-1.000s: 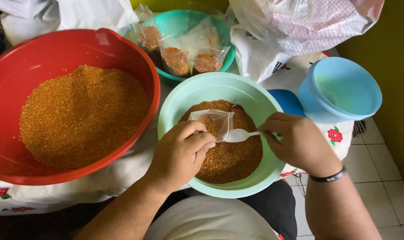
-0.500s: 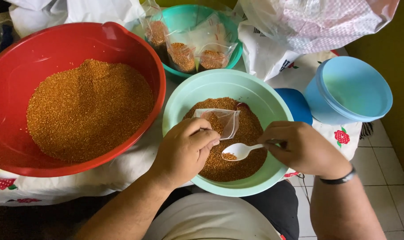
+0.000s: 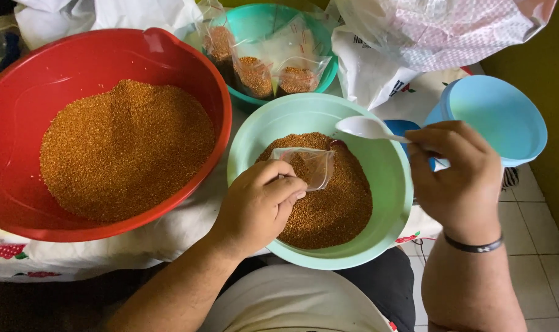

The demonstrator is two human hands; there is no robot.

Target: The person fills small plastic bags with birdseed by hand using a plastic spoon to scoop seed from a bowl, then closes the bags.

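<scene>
Clear small bag [image 3: 309, 166] pinched open by left hand [image 3: 258, 206] over grain in green bowl [image 3: 390, 203]; white spoon [image 3: 368, 128], gripped by right hand [image 3: 460, 178], best kept level & tipped at bag mouth.

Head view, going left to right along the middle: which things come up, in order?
Red bowl of orange grain → left hand holding a small clear bag → light green bowl → right hand with white spoon → blue containers.

Open room is left over the mint bowl [image 3: 390, 184] between both hands. The sides are hemmed by the red basin [image 3: 21, 203], the teal bowl [image 3: 255, 24] of filled bags and the blue tub [image 3: 500, 117].
</scene>
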